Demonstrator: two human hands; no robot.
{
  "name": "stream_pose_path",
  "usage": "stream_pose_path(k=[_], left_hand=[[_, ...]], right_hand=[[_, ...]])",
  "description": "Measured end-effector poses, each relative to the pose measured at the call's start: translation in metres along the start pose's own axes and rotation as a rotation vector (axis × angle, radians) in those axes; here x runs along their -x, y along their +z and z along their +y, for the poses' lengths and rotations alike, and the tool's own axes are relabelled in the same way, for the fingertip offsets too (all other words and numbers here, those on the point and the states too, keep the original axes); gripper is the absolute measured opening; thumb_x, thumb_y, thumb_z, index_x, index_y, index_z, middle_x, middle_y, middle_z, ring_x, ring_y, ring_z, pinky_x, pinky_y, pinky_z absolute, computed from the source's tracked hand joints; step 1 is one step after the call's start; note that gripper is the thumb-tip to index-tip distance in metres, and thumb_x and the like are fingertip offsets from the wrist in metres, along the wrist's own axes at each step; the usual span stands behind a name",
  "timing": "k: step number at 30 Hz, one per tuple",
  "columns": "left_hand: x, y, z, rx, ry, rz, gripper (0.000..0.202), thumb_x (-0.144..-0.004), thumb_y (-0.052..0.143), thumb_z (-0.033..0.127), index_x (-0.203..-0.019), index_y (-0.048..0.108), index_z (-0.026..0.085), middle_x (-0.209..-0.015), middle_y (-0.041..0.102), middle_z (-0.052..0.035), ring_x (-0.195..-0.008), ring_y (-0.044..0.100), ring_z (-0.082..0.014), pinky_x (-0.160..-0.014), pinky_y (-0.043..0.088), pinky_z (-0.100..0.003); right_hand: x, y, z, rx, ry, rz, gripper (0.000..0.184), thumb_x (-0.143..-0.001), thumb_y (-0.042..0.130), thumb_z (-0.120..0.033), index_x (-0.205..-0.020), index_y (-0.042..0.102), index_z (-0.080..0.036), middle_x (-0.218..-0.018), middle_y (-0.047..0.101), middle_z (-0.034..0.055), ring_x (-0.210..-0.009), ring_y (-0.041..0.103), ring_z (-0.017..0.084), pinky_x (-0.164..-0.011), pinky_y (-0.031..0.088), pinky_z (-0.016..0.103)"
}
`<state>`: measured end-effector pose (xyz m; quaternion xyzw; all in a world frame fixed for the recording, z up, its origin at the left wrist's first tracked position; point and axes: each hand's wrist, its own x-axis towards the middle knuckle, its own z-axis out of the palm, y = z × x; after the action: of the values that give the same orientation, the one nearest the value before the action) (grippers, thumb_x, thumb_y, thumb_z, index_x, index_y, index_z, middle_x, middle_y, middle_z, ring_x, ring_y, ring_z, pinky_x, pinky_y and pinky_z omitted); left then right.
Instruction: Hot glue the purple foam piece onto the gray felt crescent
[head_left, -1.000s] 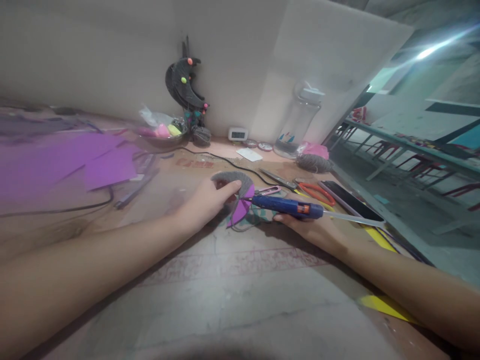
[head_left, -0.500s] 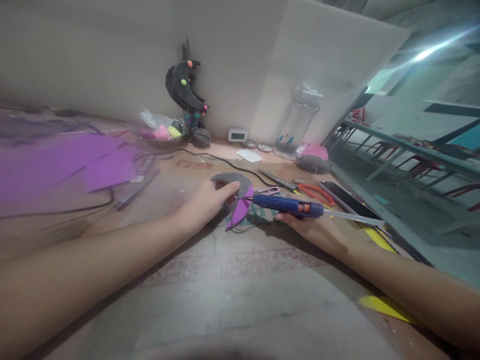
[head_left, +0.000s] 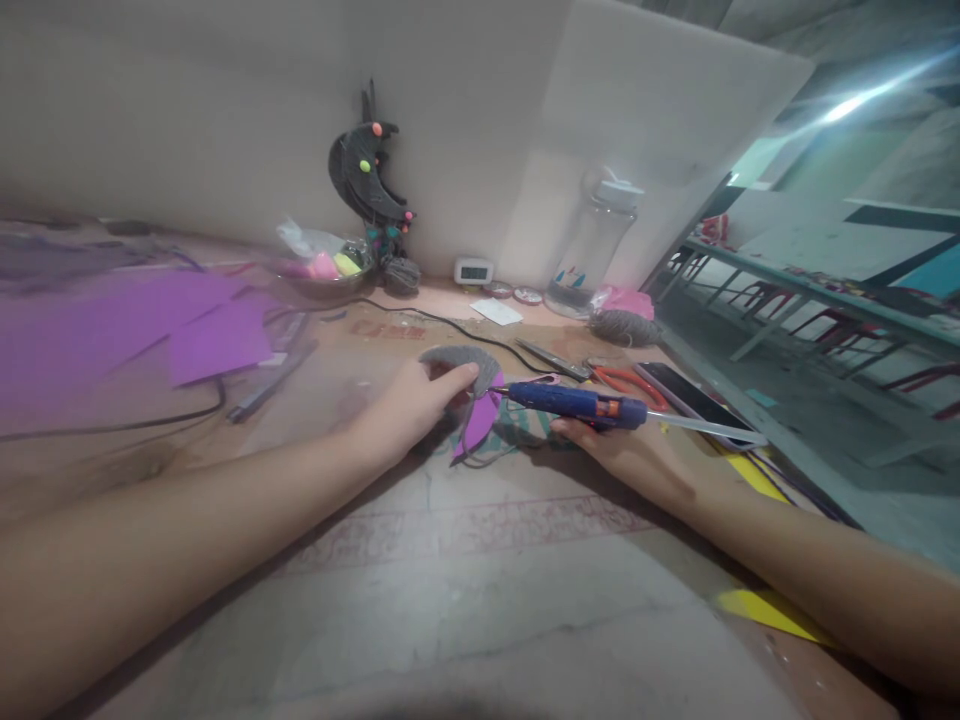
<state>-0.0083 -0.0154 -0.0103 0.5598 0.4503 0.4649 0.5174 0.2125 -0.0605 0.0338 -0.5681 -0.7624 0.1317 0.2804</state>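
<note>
My left hand (head_left: 431, 398) pinches a purple crescent (head_left: 480, 420) partly wound with grey yarn (head_left: 463, 357); its thumb lies on the wrapped part and the lower purple tip is bare. A loose strand of yarn curls beneath that tip. In my right hand (head_left: 600, 440) is a blue glue gun (head_left: 570, 402), with a clear glue stick (head_left: 705, 430) poking out of its back end. The gun's nozzle is at the inner edge of the crescent, near where the yarn ends; whether they touch I cannot tell.
Orange-handled pliers (head_left: 630, 382) and a phone (head_left: 697, 405) lie to the right. Behind stand a clear bottle (head_left: 592, 240), a small digital clock (head_left: 474, 271) and a grey yarn ball (head_left: 626, 327). Purple sheets (head_left: 217, 340) lie left; a black cord (head_left: 442, 322) crosses the back.
The glue gun's nozzle has shifted very slightly, up along the crescent's edge. Both hands keep their hold, and the view has moved a little.
</note>
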Motion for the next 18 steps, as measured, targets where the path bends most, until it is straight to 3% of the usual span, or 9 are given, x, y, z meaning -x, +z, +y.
stream_pose_path(k=[12, 18], left_hand=[[0.0011, -0.0001, 0.0025, -0.010, -0.005, 0.002, 0.026, -0.075, 0.066, 0.042, -0.078, 0.065, 0.016, -0.070, 0.063, -0.0022, -0.061, 0.055, -0.0144, -0.055, 0.040, -0.025], [0.0037, -0.0004, 0.0050, -0.051, -0.006, 0.010, 0.028, -0.075, 0.064, 0.044, -0.075, 0.064, 0.016, -0.067, 0.062, -0.0025, -0.057, 0.052, -0.0142, -0.050, 0.035, -0.025]], right_hand=[[-0.0001, -0.0036, -0.0099, -0.019, 0.020, -0.004, 0.011, -0.074, 0.060, -0.034, -0.080, 0.062, -0.024, -0.079, 0.072, 0.0030, -0.075, 0.069, 0.025, -0.069, 0.059, 0.036], [-0.0010, -0.0005, -0.0037, -0.029, 0.069, 0.046, 0.014, -0.073, 0.065, -0.033, -0.084, 0.066, -0.024, -0.080, 0.074, 0.0041, -0.074, 0.070, 0.028, -0.068, 0.059, 0.039]])
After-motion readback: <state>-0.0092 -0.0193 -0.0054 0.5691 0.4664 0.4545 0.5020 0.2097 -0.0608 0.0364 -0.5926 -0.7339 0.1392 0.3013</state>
